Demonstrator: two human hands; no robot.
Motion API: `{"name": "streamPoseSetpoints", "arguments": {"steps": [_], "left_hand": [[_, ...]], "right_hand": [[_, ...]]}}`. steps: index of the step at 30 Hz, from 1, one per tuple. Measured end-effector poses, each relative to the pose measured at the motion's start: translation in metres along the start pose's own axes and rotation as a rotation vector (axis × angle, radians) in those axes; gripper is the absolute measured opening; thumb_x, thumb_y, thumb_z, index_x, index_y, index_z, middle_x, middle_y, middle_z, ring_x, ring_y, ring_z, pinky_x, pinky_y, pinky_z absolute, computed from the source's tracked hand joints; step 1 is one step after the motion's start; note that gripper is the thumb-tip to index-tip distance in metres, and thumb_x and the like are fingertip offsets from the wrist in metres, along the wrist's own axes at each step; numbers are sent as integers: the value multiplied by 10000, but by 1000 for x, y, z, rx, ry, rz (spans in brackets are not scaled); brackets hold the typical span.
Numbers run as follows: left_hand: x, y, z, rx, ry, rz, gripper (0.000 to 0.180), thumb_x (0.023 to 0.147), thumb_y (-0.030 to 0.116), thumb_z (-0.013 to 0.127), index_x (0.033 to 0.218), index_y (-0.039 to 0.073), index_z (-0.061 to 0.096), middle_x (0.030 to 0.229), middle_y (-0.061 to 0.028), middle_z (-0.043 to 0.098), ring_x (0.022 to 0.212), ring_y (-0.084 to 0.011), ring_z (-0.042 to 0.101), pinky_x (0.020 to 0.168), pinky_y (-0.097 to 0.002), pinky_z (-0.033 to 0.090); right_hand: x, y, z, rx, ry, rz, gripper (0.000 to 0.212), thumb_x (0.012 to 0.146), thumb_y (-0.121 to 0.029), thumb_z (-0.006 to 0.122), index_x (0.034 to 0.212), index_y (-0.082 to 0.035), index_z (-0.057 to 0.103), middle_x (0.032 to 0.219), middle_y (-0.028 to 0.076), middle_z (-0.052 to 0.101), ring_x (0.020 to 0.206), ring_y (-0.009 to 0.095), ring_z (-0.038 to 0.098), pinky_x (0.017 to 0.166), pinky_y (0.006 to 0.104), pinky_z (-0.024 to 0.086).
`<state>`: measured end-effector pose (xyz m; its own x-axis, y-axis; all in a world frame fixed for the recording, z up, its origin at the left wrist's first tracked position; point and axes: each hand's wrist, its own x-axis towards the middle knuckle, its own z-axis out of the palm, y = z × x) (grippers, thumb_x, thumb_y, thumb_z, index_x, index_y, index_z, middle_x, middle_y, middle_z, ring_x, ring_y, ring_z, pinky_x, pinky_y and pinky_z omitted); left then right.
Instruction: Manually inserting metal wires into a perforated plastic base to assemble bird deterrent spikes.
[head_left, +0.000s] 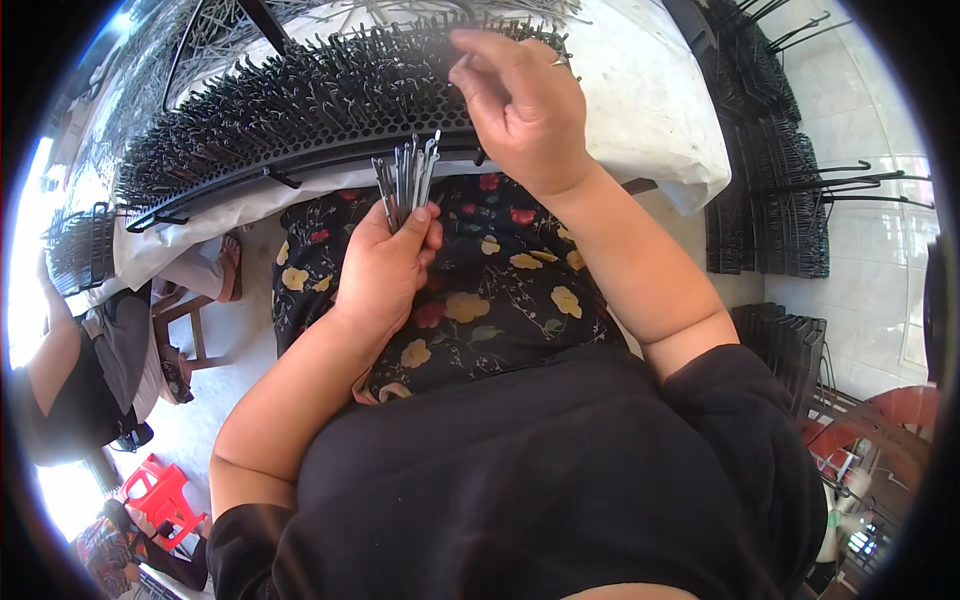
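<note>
My left hand [385, 260] is closed around a bundle of thin metal rods [408, 180]. The rods stand up from the fist, and a few show small loops or bends at their tips. A long black perforated rack [330, 144] lies across the table in front of me, its holes filled with rows of dark hook-ended rods [300, 95]. Over the right part of this rack is my right hand [525, 105], with its fingers bent and drawn together. Whatever may be between those fingertips is too small and blurred to make out.
Loose rods [380, 15] lie behind the rack on the white-covered table [640, 90]. Stacked black racks [770, 200] with projecting hooks stand at the right. On the left sits another person [100, 350]; a red plastic stool [165, 500] is at lower left.
</note>
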<state>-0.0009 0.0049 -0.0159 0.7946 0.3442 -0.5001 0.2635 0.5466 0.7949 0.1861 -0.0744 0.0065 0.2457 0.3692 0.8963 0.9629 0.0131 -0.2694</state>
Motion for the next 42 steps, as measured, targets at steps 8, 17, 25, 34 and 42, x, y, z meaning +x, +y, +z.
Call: {"name": "streamPoseSetpoints", "arguments": {"steps": [8, 17, 25, 34, 42], "left_hand": [[-3, 3, -1, -53, -58, 68, 95, 987, 134, 509, 1031, 61, 550, 774, -5, 560, 573, -51, 419, 431, -177, 292], [-5, 5, 1, -40, -98, 101, 115, 992, 140, 508, 1046, 61, 571, 812, -11, 584, 578, -52, 433, 438, -177, 303], [-4, 5, -4, -96, -37, 74, 103, 987, 130, 506, 1019, 55, 569, 786, -11, 562, 565, -52, 422, 431, -175, 286], [0, 5, -5, -63, 3, 22, 92, 985, 132, 511, 1008, 57, 560, 767, -11, 526, 548, -58, 396, 417, -176, 271], [0, 4, -6, -61, 1, 26, 89, 984, 127, 512, 1009, 57, 561, 764, -11, 527, 540, -56, 392, 418, -175, 266]], "right_hand": [[-6, -10, -6, -56, -31, -86, 225, 730, -58, 748, 948, -86, 701, 774, 32, 659, 696, 212, 618, 649, 296, 492], [-2, -35, -33, 659, -291, 1005, 215, 789, -20, 720, 979, -1, 622, 777, 43, 670, 678, 71, 603, 598, 216, 486], [25, -19, -29, 293, -43, 533, 462, 841, 30, 665, 1227, -7, 413, 752, 45, 595, 646, 87, 553, 605, 209, 448], [26, -10, -35, 121, -107, 490, 422, 845, 59, 651, 1203, -21, 443, 785, 70, 614, 681, 110, 583, 613, 227, 461], [30, -2, -38, 255, -234, 338, 411, 836, 73, 655, 1195, -24, 480, 810, 83, 620, 725, 138, 615, 637, 241, 483]]}}
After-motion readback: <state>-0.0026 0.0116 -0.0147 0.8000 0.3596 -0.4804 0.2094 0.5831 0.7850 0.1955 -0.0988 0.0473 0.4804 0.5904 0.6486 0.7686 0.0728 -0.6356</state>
